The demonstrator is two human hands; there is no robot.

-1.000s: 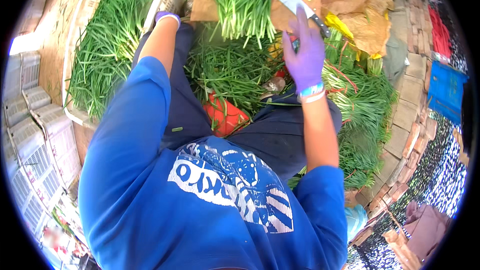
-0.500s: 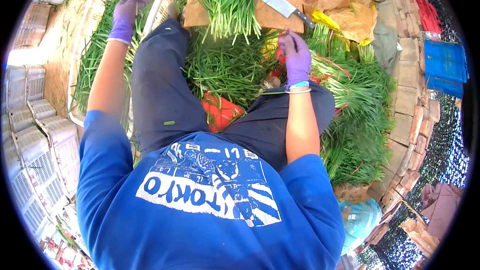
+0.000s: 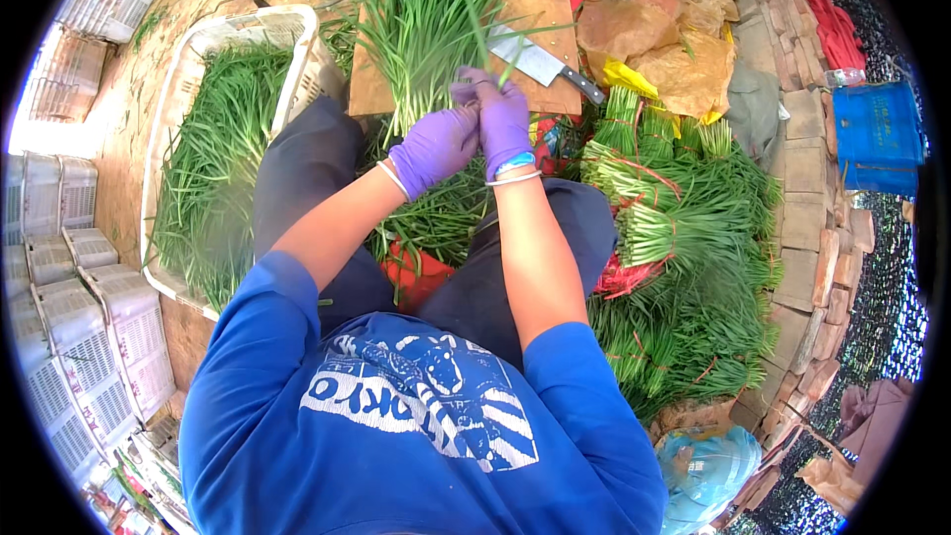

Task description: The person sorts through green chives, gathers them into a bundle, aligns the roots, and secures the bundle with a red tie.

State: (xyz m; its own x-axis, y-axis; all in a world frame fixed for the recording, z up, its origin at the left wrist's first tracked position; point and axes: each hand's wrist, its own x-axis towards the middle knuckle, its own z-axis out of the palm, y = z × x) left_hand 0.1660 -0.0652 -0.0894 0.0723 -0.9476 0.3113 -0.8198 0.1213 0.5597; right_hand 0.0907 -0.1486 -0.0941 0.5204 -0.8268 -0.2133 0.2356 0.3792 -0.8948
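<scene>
My left hand (image 3: 436, 147) and my right hand (image 3: 503, 124), both in purple gloves, meet in front of the near edge of the wooden board (image 3: 545, 28). Their fingers are closed and pressed together. A few blurred chive blades (image 3: 485, 22) rise from the fingers of my right hand; what my left fingers pinch is hidden. Just beyond lies a big bunch of garlic chives (image 3: 421, 25) on the board, its pale stems toward me. To its right, a cleaver (image 3: 530, 56) with a black handle rests flat on the board.
A white plastic basket (image 3: 307, 64) of loose chives stands at my left. Bundled chives (image 3: 684, 238) are piled at my right, beside a brick border (image 3: 804, 198). Loose chives (image 3: 431, 206) lie between my legs. Crumpled brown paper (image 3: 684, 35) is beyond the pile.
My left hand has left the basket and come right to the middle. My right hand has moved left to meet it, and the two now touch before the board.
</scene>
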